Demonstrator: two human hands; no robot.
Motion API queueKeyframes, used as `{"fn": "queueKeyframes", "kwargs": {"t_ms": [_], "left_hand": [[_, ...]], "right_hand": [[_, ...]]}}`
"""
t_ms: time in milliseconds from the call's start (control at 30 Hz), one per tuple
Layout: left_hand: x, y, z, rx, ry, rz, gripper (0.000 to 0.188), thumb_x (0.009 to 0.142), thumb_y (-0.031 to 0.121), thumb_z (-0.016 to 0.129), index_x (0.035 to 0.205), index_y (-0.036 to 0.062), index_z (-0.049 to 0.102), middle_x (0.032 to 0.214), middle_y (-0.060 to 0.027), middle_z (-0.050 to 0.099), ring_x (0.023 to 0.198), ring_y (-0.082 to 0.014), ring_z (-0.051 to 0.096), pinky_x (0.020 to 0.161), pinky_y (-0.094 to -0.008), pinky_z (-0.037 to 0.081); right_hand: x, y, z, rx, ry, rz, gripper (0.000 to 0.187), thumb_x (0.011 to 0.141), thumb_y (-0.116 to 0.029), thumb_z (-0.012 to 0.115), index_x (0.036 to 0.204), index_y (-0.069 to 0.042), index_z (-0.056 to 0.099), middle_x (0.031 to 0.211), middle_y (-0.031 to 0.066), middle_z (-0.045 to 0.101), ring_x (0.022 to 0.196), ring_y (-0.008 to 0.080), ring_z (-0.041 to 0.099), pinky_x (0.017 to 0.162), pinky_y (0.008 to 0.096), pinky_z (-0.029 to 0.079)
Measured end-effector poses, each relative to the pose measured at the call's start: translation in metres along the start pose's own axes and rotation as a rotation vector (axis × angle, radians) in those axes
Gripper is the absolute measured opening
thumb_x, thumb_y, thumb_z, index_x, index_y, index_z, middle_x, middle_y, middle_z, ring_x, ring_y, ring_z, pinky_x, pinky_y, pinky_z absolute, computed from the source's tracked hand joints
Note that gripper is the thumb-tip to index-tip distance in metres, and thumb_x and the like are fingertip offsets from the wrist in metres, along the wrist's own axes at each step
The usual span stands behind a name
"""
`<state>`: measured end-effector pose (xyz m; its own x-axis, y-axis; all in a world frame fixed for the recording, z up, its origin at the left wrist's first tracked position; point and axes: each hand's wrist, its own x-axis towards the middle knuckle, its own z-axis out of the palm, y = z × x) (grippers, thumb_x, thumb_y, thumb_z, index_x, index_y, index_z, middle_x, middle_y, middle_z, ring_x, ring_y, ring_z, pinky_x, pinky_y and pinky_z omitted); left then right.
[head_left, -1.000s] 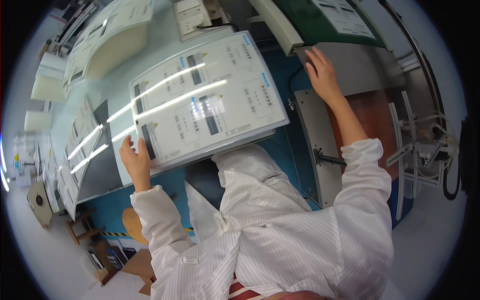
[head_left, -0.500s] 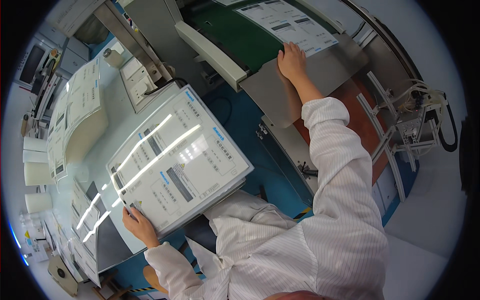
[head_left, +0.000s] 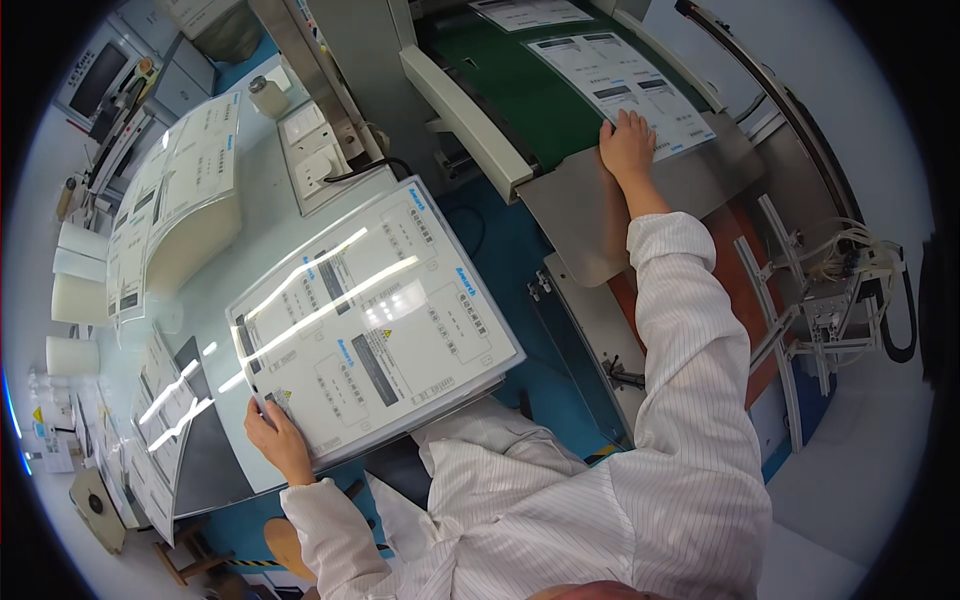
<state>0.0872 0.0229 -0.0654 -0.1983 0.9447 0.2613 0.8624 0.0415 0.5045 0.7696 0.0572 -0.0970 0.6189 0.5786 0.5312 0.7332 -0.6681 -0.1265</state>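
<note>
My left hand (head_left: 280,440) grips the near left edge of a thick stack of printed label sheets (head_left: 410,350), its fingers bent at the edge. The stack lies tilted at the table's right side, above my lap, with a glossy top that reflects the ceiling lights. My right hand (head_left: 630,147) rests with fingers stretched out on the near end of another printed sheet (head_left: 590,65). That sheet lies mostly on a green conveyor belt (head_left: 480,80), its near edge by a bare metal plate (head_left: 590,220).
A second sheet (head_left: 530,12) lies farther up the belt. Left on the glass-topped table (head_left: 270,240) are a curved sheet pile (head_left: 190,170), a small bottle (head_left: 267,95) and white rolls (head_left: 78,300). A metal frame with tubes (head_left: 835,290) stands at right.
The whole view has shifted, so the scene sits lower and farther right. More of the far sheet on the belt shows. Both hands keep their places on the stack and the sheet.
</note>
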Motion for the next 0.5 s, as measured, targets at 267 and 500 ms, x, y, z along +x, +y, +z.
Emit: {"fn": "queueKeyframes", "kwargs": {"t_ms": [267,500], "left_hand": [[0.0,0.003,-0.001,-0.032,-0.017,-0.051,0.039,0.097,0.022,0.049,0.126,-0.004,0.05,0.122,-0.0192,0.052,0.114,-0.0324,0.048,0.099,-0.0399,0.038],[-0.001,0.003,-0.004,-0.019,0.031,-0.007,0.038,0.096,0.022,0.052,0.124,-0.0037,0.053,0.119,-0.0192,0.055,0.109,-0.0314,0.052,0.096,-0.0381,0.041]], "right_hand": [[-0.004,0.007,-0.005,-0.011,-0.03,0.042,0.05,0.093,-0.032,0.044,0.13,0.0,0.052,0.138,0.0197,0.048,0.131,0.036,0.039,0.11,0.0547,0.023],[-0.007,0.009,-0.012,-0.005,-0.091,0.073,0.053,0.093,-0.035,0.045,0.135,-0.002,0.048,0.143,0.0175,0.043,0.137,0.0353,0.033,0.112,0.0543,0.021]]}}
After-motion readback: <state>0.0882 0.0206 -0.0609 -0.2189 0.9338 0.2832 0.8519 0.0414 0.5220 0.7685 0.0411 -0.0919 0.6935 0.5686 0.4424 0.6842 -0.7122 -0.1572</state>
